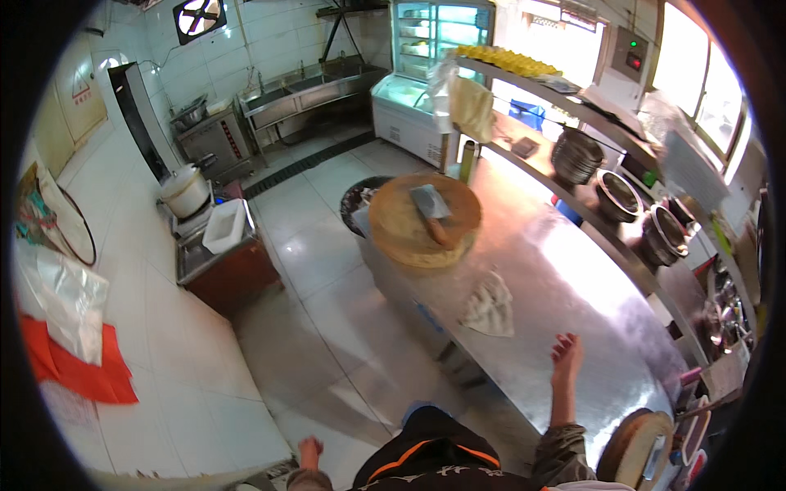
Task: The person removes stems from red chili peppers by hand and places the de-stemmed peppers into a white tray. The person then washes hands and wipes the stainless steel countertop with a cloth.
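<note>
My right hand [566,353] is over the stainless-steel worktable [540,307], fingers loosely curled and apart, with nothing visible in it. A crumpled white cloth [491,305] lies on the table beyond that hand. Low in the picture, my left hand [311,450] hangs over the tiled floor beside my body; its fingers look curled, but the palm side is hidden. At the table's far end sits a thick round wooden chopping block [393,224] with a cleaver [431,212] lying on it. Another round chopping block [632,445], bearing a metal blade, is at the lower right.
Above the table runs a shelf [552,83] with yellow egg trays; metal pots [620,196] stand below it. A dark bin [351,212] is beside the far chopping block. Along the left wall are a white pot [184,190] and white tub [225,226]. Steel sinks [307,92] and a display fridge [408,101] stand behind.
</note>
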`<state>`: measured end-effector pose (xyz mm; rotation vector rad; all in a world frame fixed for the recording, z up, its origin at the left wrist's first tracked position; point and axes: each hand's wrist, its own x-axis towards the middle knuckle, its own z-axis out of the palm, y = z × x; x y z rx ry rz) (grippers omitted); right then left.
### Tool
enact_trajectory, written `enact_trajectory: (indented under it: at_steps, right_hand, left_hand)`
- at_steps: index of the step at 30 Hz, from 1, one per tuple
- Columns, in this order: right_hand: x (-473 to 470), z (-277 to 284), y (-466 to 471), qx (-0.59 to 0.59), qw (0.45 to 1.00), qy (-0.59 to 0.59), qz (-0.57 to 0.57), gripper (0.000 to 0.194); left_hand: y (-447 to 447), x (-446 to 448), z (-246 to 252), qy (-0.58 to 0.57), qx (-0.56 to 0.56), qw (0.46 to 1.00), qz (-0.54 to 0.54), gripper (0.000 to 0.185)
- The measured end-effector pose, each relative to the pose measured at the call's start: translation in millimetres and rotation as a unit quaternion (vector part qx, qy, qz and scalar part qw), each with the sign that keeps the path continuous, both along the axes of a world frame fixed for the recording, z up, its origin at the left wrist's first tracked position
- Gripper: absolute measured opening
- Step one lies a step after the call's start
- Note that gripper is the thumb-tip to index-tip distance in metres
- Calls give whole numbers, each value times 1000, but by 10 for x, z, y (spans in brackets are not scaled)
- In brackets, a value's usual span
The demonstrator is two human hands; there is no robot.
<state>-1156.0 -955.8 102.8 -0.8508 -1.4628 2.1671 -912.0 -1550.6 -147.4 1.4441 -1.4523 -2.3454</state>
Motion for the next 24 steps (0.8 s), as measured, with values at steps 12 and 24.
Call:
enact_trajectory:
  at_steps: [12, 24]
  right_hand:
    - [-3286, -139, -3066, -55, 980, 0, 193, 24]
    - [-6252, -686, -7118, 275, 622, 78, 729, 25]
  left_hand:
    - [-1659, -2907, 60, -89, -252, 955, -130, 42]
    - [-2384, -3410, -27, -254, 51, 953, 154, 32]
